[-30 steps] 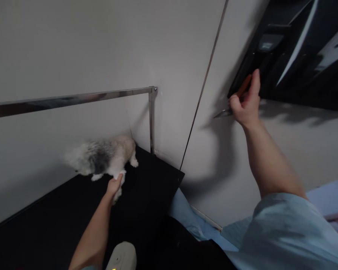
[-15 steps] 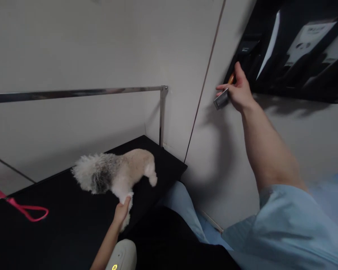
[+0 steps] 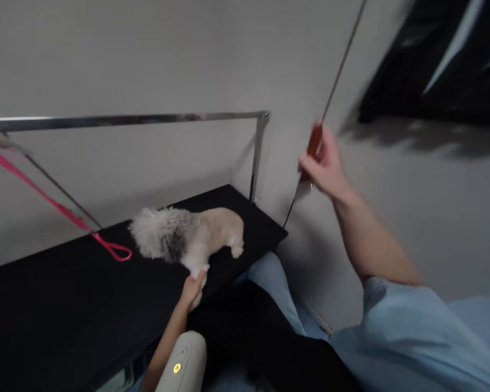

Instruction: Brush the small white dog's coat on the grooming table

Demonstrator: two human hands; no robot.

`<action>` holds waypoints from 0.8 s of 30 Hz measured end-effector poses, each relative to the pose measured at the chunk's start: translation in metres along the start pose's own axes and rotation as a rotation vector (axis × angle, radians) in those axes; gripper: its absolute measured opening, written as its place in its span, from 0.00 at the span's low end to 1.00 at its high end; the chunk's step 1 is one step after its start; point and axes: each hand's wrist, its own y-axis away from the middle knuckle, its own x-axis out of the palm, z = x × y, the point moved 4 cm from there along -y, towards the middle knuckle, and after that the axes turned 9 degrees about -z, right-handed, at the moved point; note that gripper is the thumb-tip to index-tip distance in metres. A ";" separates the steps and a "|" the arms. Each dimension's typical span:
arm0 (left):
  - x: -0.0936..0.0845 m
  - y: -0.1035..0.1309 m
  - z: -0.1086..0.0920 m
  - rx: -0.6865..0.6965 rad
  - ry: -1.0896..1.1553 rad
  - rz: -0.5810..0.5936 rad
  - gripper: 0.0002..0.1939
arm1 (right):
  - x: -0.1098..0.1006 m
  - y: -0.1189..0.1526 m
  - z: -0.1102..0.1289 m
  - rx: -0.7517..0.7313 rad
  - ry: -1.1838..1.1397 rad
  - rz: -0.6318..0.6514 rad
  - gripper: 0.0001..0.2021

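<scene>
A small dog (image 3: pixel 218 226) with a fluffy white-and-grey head and short cream coat is on the black grooming table (image 3: pixel 65 305). My left hand (image 3: pixel 194 286) is closed around its front leg, near the table's front edge. To the right, my right hand (image 3: pixel 326 166) is raised in front of the wall, wrapped around the reddish-brown wooden handle of a grooming brush (image 3: pixel 315 140). Motion smears this hand, and the brush's head is mostly hidden below the fingers.
A chrome rail (image 3: pixel 147 121) runs above the table along the wall. A pink loop leash (image 3: pixel 65 209) hangs at left, its loop near the dog's head. A black wall rack (image 3: pixel 412 71) is at upper right. A cream device (image 3: pixel 185 359) with a yellow light sits beside my left forearm.
My right hand has moved away from the wall rack, leftward and down, with the brush. The view has shifted, showing more of the pink leash. My left hand still holds the dog's leg.
</scene>
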 end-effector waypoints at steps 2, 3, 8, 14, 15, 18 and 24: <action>-0.006 0.009 -0.004 0.008 0.055 0.029 0.33 | 0.047 0.112 -0.037 0.436 -0.243 0.264 0.15; -0.009 0.014 -0.007 0.012 0.082 0.059 0.35 | 0.065 0.173 -0.048 0.535 -0.280 0.358 0.19; -0.030 0.030 -0.020 -0.011 0.147 0.104 0.32 | 0.082 0.400 -0.069 0.953 -0.211 0.851 0.14; -0.041 0.043 -0.025 -0.001 0.138 0.076 0.23 | 0.138 0.351 -0.081 0.633 -0.150 0.836 0.04; -0.043 0.044 -0.025 -0.012 0.137 0.088 0.22 | 0.163 0.327 -0.083 0.564 -0.190 0.856 0.04; -0.053 0.047 -0.025 -0.025 0.139 0.100 0.20 | 0.228 0.261 -0.090 0.496 -0.173 0.769 0.05; -0.053 0.060 -0.019 -0.038 0.112 0.097 0.17 | 0.244 0.242 -0.070 0.353 -0.250 0.734 0.03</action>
